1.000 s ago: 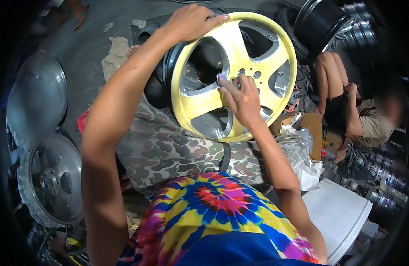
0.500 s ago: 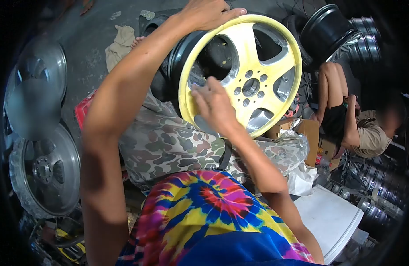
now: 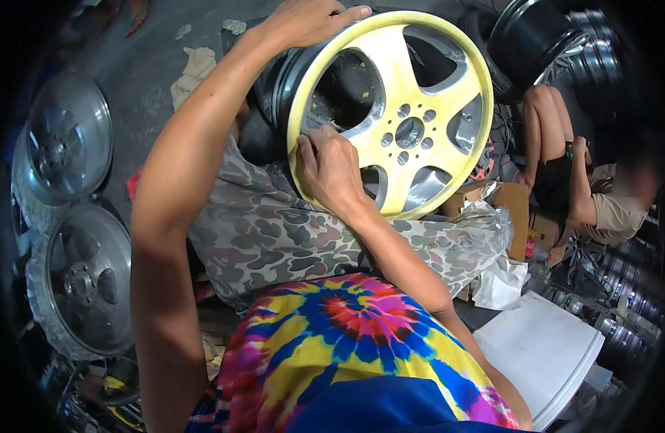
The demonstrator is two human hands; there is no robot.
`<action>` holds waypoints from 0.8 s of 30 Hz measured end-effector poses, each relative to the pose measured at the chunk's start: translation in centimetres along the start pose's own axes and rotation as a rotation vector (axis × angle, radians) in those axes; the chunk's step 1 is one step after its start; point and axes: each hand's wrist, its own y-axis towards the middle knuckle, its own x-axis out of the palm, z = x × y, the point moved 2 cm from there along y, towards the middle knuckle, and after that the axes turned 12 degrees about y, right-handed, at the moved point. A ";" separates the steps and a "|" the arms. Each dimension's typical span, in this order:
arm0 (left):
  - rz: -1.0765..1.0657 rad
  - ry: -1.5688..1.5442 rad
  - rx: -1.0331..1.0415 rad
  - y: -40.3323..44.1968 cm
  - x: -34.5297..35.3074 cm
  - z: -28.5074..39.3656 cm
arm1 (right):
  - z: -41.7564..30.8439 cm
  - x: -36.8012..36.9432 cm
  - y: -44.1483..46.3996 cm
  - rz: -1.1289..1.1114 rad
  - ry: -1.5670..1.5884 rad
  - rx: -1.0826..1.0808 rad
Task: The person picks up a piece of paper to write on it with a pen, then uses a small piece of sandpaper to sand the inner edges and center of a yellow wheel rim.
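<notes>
"Where was the yellow wheel (image 3: 399, 99)?"

"In the far middle, tilted, its face toward the wearer, just beyond the camouflage trousers (image 3: 275, 234)."

"And the hands?"

"The left hand (image 3: 304, 23) lay on the wheel's far-left edge, thumb stretched along it; how its fingers gripped, I couldn't tell. The right hand (image 3: 332, 162) had its fingers bent against the near-left part. Whether it pinched anything, I couldn't tell."

"Any containers?"

"A cardboard box (image 3: 516, 222) to the right, near the wheel, with pale crumpled wrapping (image 3: 479, 193) at its mouth. White paper (image 3: 500, 283) lay nearer."

"What else?"

"Two grey wheels (image 3: 91, 285) on the left, a cloth (image 3: 194, 71) at far left, a black wheel (image 3: 531, 43) at far right, a seated person (image 3: 603, 206) on the right."

"Anything in the way?"

"The right hand hid part of a spoke; the left arm (image 3: 181, 180) crossed before the floor (image 3: 141, 86)."
</notes>
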 end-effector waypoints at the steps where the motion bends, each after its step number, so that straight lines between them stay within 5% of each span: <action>1: -0.001 0.000 0.008 0.0 0.0 0.3 | 0.0 -0.2 -0.2 0.008 -0.001 0.002; 13: 0.006 0.055 0.081 0.6 0.8 0.4 | -0.2 0.1 -0.7 0.067 0.125 0.087; 17: -0.031 0.034 0.026 0.5 -0.2 1.0 | 1.5 0.0 2.2 0.164 0.288 -0.069; 19: -0.028 -0.018 -0.040 0.4 -0.2 0.6 | 2.0 -1.7 3.0 0.341 0.819 0.385; 21: -0.030 0.027 -0.009 0.5 0.3 -1.1 | 2.8 -1.2 2.3 0.388 0.855 0.366; 23: -0.022 0.068 0.027 0.7 0.5 -2.2 | 3.8 1.6 0.8 0.238 0.507 -0.014; 24: -0.027 0.051 -0.019 0.4 0.4 -2.5 | 1.4 1.7 0.4 0.262 0.545 0.177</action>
